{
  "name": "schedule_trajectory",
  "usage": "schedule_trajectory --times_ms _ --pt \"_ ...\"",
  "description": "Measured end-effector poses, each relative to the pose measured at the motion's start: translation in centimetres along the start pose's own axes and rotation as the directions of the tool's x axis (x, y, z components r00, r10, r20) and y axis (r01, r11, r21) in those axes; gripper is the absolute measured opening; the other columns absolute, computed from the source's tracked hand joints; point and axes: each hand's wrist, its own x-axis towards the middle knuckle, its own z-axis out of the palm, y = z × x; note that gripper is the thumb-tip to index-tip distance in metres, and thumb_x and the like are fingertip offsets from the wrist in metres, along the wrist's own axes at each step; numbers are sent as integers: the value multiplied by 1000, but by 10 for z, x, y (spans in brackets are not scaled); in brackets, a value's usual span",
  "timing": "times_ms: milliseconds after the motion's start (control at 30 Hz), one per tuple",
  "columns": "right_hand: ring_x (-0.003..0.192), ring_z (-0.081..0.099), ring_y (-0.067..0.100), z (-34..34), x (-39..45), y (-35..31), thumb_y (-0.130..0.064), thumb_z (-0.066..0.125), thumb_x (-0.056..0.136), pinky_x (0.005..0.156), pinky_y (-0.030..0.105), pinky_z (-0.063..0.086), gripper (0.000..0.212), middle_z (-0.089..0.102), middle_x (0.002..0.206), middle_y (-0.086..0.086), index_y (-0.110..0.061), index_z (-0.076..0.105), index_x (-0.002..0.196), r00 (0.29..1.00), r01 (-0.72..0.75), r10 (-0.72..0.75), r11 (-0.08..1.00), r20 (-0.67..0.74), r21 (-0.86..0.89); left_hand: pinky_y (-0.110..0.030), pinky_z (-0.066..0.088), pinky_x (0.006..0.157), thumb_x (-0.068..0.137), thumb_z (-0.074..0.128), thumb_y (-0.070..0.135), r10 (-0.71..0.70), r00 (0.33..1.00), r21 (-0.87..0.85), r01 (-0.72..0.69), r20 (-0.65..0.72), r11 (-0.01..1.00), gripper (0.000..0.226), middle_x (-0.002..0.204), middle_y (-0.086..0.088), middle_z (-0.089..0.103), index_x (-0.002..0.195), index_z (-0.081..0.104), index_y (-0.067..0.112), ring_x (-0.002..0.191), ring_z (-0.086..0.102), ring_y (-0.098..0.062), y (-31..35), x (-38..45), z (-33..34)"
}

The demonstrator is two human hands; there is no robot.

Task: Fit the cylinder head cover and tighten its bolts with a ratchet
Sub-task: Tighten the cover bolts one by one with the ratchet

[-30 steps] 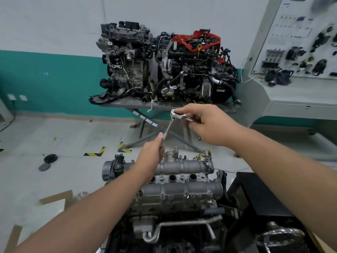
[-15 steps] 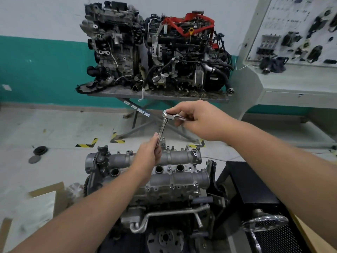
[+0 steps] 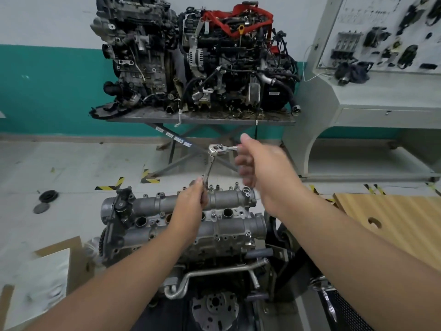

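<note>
Head view: left hand (image 3: 195,199) pinches the ratchet (image 3: 216,150) extension above the cylinder head cover (image 3: 186,218); right hand (image 3: 260,168) grips its handle.

left grip (image 3: 194,199) pinching, right grip (image 3: 260,168) curled

This is an auto-mechanics training workshop. 2 bare engines (image 3: 195,56) sit on a steel table (image 3: 200,119) at top centre against a teal-and-white wall. A grey console with a parts board (image 3: 391,34) fills the upper right. Hazard tape (image 3: 109,185) marks the concrete floor, and another engine (image 3: 181,223) stands at lower centre.
</note>
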Motion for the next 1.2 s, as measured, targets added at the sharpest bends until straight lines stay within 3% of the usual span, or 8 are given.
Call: schedule_trajectory --times_ms 67,200,267,333,800,933,1067,1200 --pt "88 67 17 4 3 -2 -57 58 92 84 38 49 37 73 98 1 -23 59 108 945 -311 294 943 140 118 -33 28 57 90 36 64 39 999 156 -41 13 987 54 51 13 39 61 37 18 49 34 -4 -5 -9 8" --pt "67 68 20 9 8 -11 -14 52 100 76 36 50 5 70 71 2 -10 54 97 957 -245 206 951 203 190 -8 40 60 104 34 49 126 988 292 -146 88 945 55 83 14 68 87 61 5 79 58 -8 -10 -24 30" --pt "49 56 16 5 8 -12 -7 50 99 65 31 47 6 60 59 0 -6 54 96 954 -241 191 947 231 212 -15 43 64 103 32 50 134 984 258 -159 114 953 55 104 24 49 88 63 6 84 59 -8 -8 -27 37" --pt "44 41 12 0 8 -9 -9 49 99 60 27 37 10 53 58 0 -5 56 104 935 -290 199 906 295 310 -15 36 54 100 30 57 145 977 230 -179 157 957 50 54 21 43 69 52 24 58 51 1 -5 -29 41" --pt "43 31 15 -16 8 -1 0 28 88 58 34 29 30 51 66 4 -7 49 108 984 -124 84 957 160 261 -17 33 57 98 16 67 48 960 253 -121 277 960 54 57 22 49 69 41 29 57 43 3 -19 -20 69" --pt "45 33 16 -19 13 3 0 30 85 57 33 28 27 53 67 4 -4 49 104 986 -147 112 930 120 337 -50 43 102 87 16 76 -100 949 291 10 298 957 91 131 -13 60 127 54 4 125 51 -33 -17 -19 70" --pt "41 32 13 -27 19 2 -6 41 94 54 29 28 6 50 59 0 -9 46 93 983 -134 89 946 162 295 -14 38 90 92 13 73 -137 901 324 -4 412 946 71 118 17 65 114 65 29 111 54 13 -21 -16 66" --pt "39 30 12 -34 24 4 -5 43 95 53 29 29 7 48 56 -4 -8 49 96 982 -87 67 990 176 107 -18 25 100 103 29 57 -215 864 510 -54 455 858 53 137 19 51 141 52 28 122 40 5 -38 -11 55"
